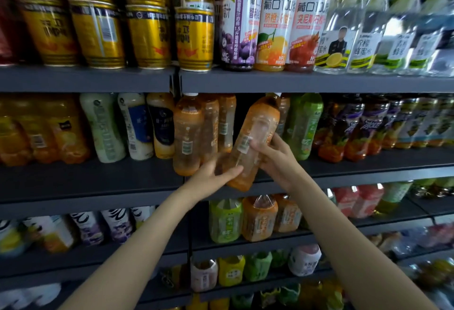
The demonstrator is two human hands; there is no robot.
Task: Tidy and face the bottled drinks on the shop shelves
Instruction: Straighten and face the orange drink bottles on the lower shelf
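An orange-labelled drink bottle (255, 135) leans to the right in front of the middle shelf (98, 177), its barcode side turned toward me. My left hand (211, 179) grips it low down, near its base. My right hand (275, 157) holds its middle from the right, fingers curled round the label. Just to its left, a row of matching orange bottles (188, 135) stands upright on the shelf.
Green bottles (304, 125) and purple-labelled bottles (353, 125) stand to the right on the same shelf, white and yellow ones (137, 125) to the left. Gold cans (147, 27) and juice bottles (275, 27) fill the shelf above. More bottles (258, 219) line the lower shelves.
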